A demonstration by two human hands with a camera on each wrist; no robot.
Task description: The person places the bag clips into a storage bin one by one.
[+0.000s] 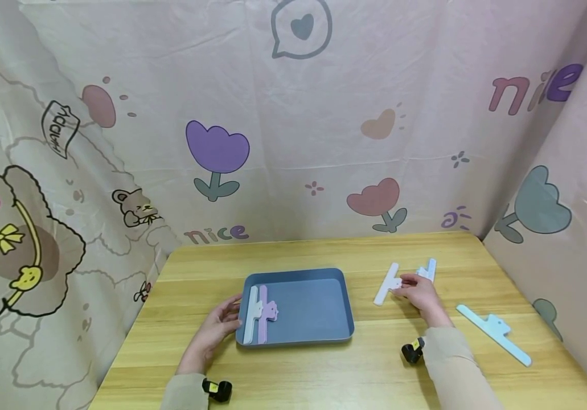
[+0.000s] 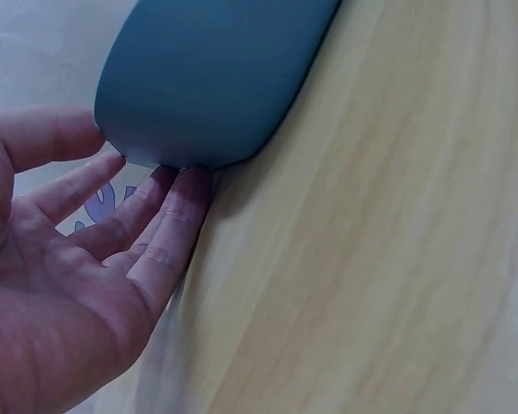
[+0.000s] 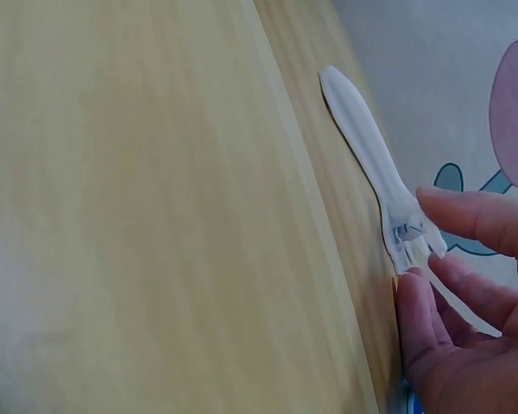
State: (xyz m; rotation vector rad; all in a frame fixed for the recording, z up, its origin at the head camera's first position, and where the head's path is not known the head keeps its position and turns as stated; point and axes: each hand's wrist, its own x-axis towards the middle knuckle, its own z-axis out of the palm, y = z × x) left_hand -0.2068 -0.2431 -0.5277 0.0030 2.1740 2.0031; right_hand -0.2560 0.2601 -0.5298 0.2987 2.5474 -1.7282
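Head view: the white sealing clip [image 1: 388, 283] lies just left of the right hand [image 1: 421, 294], whose fingertips pinch its handle, long axis running away; the left hand [image 1: 217, 326] rests open against the blue tray [image 1: 347, 307].

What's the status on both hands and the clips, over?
Left hand open, fingers against tray edge. Right hand pinching white clip on table. Two clips in tray; path looks unobstructed.

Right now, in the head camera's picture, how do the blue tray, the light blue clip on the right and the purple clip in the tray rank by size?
1. blue tray, clearly largest.
2. light blue clip, long and thin.
3. purple clip, shortest, though partly overlapped by the white clip beside it.
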